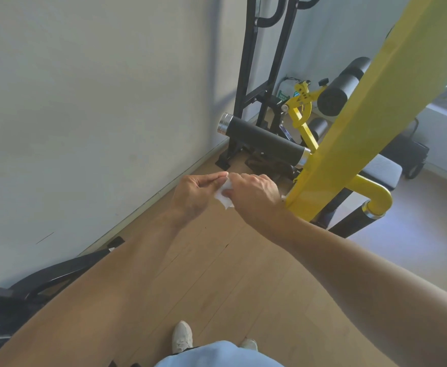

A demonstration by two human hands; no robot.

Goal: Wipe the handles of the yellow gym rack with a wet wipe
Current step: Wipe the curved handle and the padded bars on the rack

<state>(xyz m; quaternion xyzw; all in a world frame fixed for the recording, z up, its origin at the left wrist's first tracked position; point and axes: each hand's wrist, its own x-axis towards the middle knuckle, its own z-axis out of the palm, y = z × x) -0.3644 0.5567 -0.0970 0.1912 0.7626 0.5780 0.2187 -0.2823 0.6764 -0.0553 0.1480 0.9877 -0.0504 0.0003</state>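
Note:
A small white wet wipe (223,194) is pinched between both hands in the middle of the head view. My left hand (194,196) holds its left side with thumb and fingertips. My right hand (254,193) grips its right side, just left of the yellow rack upright (362,115). A black foam handle (263,143) with chrome ends juts from the rack toward the wall, above my hands. A second black handle (353,223) on a yellow elbow (375,197) sticks out at the lower right of the upright.
A grey wall (98,102) runs along the left, close to the handle's chrome end. A black frame (264,62) stands in the corner. Black padded rollers (341,86) and a grey bench pad (381,170) lie behind the upright. Another black machine base (31,290) sits at lower left on the wood floor.

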